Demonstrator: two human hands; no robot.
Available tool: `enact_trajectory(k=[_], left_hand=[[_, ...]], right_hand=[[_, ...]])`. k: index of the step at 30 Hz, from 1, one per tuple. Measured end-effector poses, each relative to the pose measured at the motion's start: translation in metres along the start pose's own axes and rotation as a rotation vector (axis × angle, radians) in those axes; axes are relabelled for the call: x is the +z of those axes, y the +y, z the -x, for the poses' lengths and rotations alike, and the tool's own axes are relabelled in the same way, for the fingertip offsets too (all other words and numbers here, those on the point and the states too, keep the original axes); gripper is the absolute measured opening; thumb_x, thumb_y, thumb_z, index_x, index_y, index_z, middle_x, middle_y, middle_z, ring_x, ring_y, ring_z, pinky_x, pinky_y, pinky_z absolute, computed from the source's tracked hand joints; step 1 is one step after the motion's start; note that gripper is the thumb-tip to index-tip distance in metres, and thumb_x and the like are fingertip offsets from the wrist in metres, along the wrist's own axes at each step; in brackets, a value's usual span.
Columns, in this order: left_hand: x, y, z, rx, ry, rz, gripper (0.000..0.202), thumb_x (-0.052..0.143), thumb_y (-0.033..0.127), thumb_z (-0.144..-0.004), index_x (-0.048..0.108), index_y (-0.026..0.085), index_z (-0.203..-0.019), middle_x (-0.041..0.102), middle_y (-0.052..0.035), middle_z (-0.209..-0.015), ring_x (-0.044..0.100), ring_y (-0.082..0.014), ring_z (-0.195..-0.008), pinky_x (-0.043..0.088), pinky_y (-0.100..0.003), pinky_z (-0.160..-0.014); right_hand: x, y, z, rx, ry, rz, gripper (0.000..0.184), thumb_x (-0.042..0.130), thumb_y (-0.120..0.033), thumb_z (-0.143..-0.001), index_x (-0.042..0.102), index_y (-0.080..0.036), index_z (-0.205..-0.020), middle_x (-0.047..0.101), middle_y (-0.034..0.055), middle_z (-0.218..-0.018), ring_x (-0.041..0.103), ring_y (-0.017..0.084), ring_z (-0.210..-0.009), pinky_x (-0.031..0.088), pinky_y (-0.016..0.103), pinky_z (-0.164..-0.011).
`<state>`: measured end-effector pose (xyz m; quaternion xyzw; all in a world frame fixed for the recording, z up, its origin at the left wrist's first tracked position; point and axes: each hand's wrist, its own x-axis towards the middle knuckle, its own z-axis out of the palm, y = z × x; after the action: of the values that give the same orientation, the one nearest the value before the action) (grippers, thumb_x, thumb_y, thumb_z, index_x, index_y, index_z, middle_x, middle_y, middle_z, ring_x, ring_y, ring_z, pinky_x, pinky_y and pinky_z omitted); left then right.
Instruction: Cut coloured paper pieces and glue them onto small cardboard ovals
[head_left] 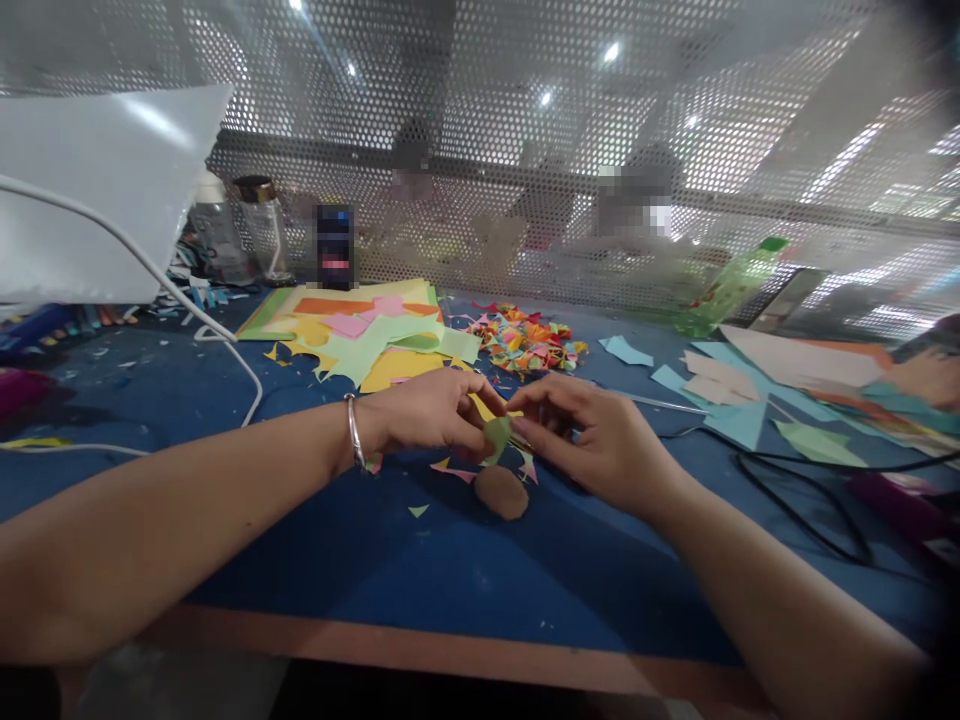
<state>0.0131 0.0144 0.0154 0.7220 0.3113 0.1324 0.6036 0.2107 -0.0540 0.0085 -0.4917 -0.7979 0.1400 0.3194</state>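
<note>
My left hand (431,410) and my right hand (592,435) meet over the blue table top (450,570). Both pinch a small green paper piece (496,436) between their fingertips, a little above the table. A silver bangle (352,432) circles my left wrist. Directly below the green piece lies a brown oval paper cutout (501,492). Small pink and yellow paper scraps (457,470) are scattered under my hands.
A stack of coloured paper sheets (360,335) lies behind my hands, a heap of small cuttings (525,342) beside it. More cut sheets (757,385) and black cables (795,500) are at right. A white cable (225,340), jars (259,225) and a perforated metal screen (525,150) are behind.
</note>
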Motion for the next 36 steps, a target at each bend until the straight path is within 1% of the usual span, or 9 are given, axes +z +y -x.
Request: enact_trajectory(k=[3,9,14,17,20,26,29,32,36], left_hand=[[0.002,0.001,0.000,-0.034,0.051,0.105,0.027,0.068,0.006,-0.068,0.063,0.012,-0.094,0.068,-0.0008,-0.068,0.065,-0.0124,-0.061,0.050,-0.027,-0.064],[-0.001,0.005,-0.001,-0.083,0.080,0.288,0.010,0.070,0.011,-0.073,0.064,0.013,-0.082,0.069,-0.0007,-0.070,0.068,-0.0106,-0.060,0.052,-0.023,-0.064],[-0.002,0.005,0.000,-0.079,0.087,0.365,0.018,0.079,0.019,-0.071,0.063,0.012,-0.073,0.068,-0.0006,-0.066,0.064,-0.0088,-0.057,0.050,-0.022,-0.062],[0.000,0.004,0.000,-0.050,0.107,0.312,0.014,0.076,0.019,-0.075,0.064,0.012,-0.073,0.068,-0.0016,-0.064,0.065,-0.0099,-0.058,0.050,-0.022,-0.061],[0.004,0.003,0.001,-0.009,0.112,0.208,0.007,0.066,0.015,-0.083,0.067,0.012,-0.076,0.069,-0.0015,-0.064,0.065,-0.0096,-0.057,0.052,-0.022,-0.062],[0.013,0.007,0.003,-0.024,0.104,0.147,0.022,0.049,0.004,-0.085,0.068,0.011,-0.077,0.068,-0.0004,-0.061,0.065,-0.0087,-0.055,0.054,-0.022,-0.061],[0.013,0.010,0.004,-0.012,0.120,0.135,0.018,0.052,0.007,-0.084,0.067,0.011,-0.075,0.070,-0.0023,-0.064,0.066,-0.0092,-0.057,0.054,-0.023,-0.063],[0.011,0.008,0.004,0.037,0.107,0.063,0.008,0.062,0.013,-0.079,0.069,0.011,-0.080,0.072,-0.0035,-0.069,0.067,-0.0108,-0.061,0.055,-0.024,-0.066],[0.009,0.000,0.004,0.125,0.130,-0.083,0.014,0.065,0.015,-0.072,0.070,0.013,-0.085,0.072,-0.0031,-0.071,0.068,-0.0126,-0.063,0.055,-0.024,-0.064]], right_hand=[[-0.001,0.000,0.002,-0.078,0.082,0.054,0.013,0.057,-0.026,-0.092,0.066,-0.018,-0.096,0.062,0.0038,-0.082,0.052,0.011,-0.059,0.044,0.024,-0.055],[0.002,0.005,0.003,-0.261,0.053,0.104,0.014,0.056,-0.015,-0.090,0.064,-0.020,-0.100,0.061,0.0035,-0.085,0.051,0.010,-0.057,0.044,0.023,-0.055],[0.005,0.008,0.003,-0.286,0.021,0.098,0.014,0.057,-0.017,-0.092,0.064,-0.021,-0.103,0.062,0.0049,-0.092,0.056,0.010,-0.064,0.045,0.023,-0.058],[0.005,0.007,0.003,-0.268,0.036,0.093,0.011,0.056,-0.019,-0.094,0.066,-0.020,-0.097,0.062,0.0042,-0.086,0.056,0.012,-0.066,0.045,0.024,-0.058],[0.005,0.005,0.001,-0.215,0.058,0.077,0.011,0.056,-0.020,-0.094,0.066,-0.019,-0.090,0.059,0.0028,-0.077,0.054,0.012,-0.063,0.044,0.023,-0.056],[0.005,0.002,-0.001,-0.109,0.073,0.042,0.012,0.056,-0.022,-0.091,0.064,-0.018,-0.084,0.058,0.0017,-0.074,0.051,0.010,-0.058,0.043,0.022,-0.051],[0.005,0.002,-0.001,-0.069,0.069,0.037,0.010,0.056,-0.022,-0.089,0.064,-0.018,-0.083,0.058,0.0014,-0.074,0.051,0.010,-0.056,0.042,0.022,-0.051],[0.005,0.003,-0.001,-0.025,0.069,0.024,0.010,0.058,-0.024,-0.088,0.063,-0.018,-0.082,0.060,0.0014,-0.075,0.052,0.010,-0.057,0.043,0.023,-0.053],[0.006,0.003,-0.001,0.042,0.072,-0.004,0.010,0.059,-0.028,-0.087,0.061,-0.019,-0.083,0.059,0.0003,-0.073,0.051,0.011,-0.056,0.043,0.023,-0.052]])
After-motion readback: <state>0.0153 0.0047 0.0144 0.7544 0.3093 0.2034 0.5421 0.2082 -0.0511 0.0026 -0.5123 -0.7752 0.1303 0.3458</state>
